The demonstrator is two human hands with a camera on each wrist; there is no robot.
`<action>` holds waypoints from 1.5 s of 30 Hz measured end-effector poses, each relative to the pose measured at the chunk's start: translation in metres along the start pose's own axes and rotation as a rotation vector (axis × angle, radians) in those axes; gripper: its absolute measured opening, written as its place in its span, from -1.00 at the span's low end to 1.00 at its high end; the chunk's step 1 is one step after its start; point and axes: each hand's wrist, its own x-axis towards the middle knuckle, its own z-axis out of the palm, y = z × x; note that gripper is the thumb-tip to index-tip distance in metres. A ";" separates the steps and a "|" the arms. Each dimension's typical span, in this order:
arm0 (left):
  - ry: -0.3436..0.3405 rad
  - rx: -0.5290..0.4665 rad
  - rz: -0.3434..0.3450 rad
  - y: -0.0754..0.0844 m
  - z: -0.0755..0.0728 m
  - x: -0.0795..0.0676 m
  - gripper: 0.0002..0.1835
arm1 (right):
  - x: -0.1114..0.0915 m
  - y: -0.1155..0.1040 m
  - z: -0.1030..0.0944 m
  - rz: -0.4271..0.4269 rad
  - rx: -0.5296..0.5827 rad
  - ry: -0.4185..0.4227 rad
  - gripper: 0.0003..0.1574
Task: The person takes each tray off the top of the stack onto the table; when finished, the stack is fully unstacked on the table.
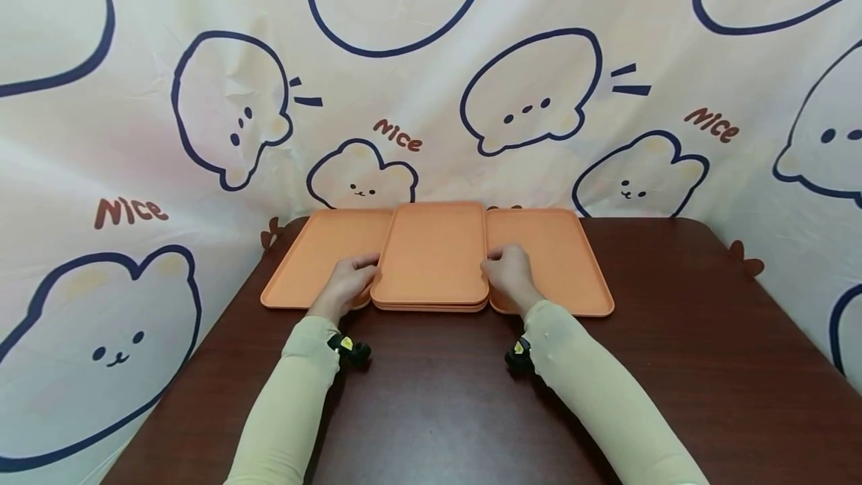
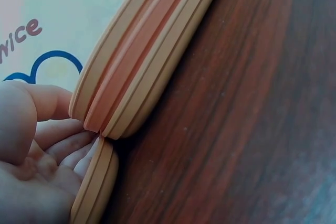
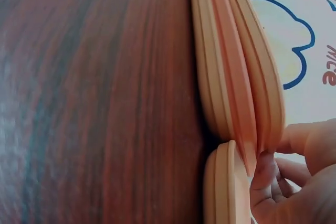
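Observation:
An orange rectangular tray [image 1: 431,253] tops a stack at the middle of the table. The wrist views show layered rims there, with a pinker tray [image 2: 123,80] between the top one and a lower tray [image 2: 155,77]. My left hand [image 1: 346,283] pinches the top tray at its left edge, thumb on the rim and fingers below. On the opposite edge, my right hand [image 1: 512,275] pinches the same tray between thumb and fingers. The left hand is over a left tray [image 1: 323,245], the right hand over a right tray [image 1: 562,264]; both lie flat beside the stack.
The dark brown wooden table [image 1: 431,410] extends in front of the trays and to the right. Behind it hangs a pale cloth [image 1: 444,111] with cartoon bears, close to the trays' far edges. Each wrist carries a small black camera [image 1: 353,352].

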 end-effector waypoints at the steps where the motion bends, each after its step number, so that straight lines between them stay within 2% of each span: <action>1: 0.004 0.008 0.003 0.000 0.000 0.000 -0.40 | 0.000 0.000 -0.001 0.017 0.024 0.001 -0.57; 6: 0.015 0.052 0.028 -0.001 0.002 0.003 -0.43 | -0.002 -0.003 -0.006 0.073 0.144 0.018 -0.53; 13: 0.011 0.040 0.017 -0.006 0.003 0.006 -0.42 | -0.002 0.002 -0.009 0.165 0.416 0.038 -0.54; 18: 0.013 0.043 0.014 -0.007 0.004 0.007 -0.42 | -0.003 0.019 -0.027 0.164 0.466 0.067 -0.52; 24: 0.009 0.057 0.037 -0.005 0.006 0.006 -0.42 | -0.008 0.037 -0.065 0.166 0.452 0.110 -0.48; 29: 0.011 0.057 0.036 -0.006 0.004 0.005 -0.42 | -0.011 0.049 -0.099 0.233 0.491 0.182 -0.45; 33: 0.009 0.041 0.024 -0.008 0.001 0.004 -0.42 | -0.012 0.061 -0.127 0.283 0.477 0.210 -0.42; 39: 0.015 0.019 0.003 -0.009 -0.002 0.002 -0.43 | -0.010 0.091 -0.171 0.330 0.433 0.250 -0.40; 45: 0.008 0.019 0.011 -0.010 -0.001 0.001 -0.43 | -0.011 0.131 -0.222 0.403 0.341 0.296 -0.35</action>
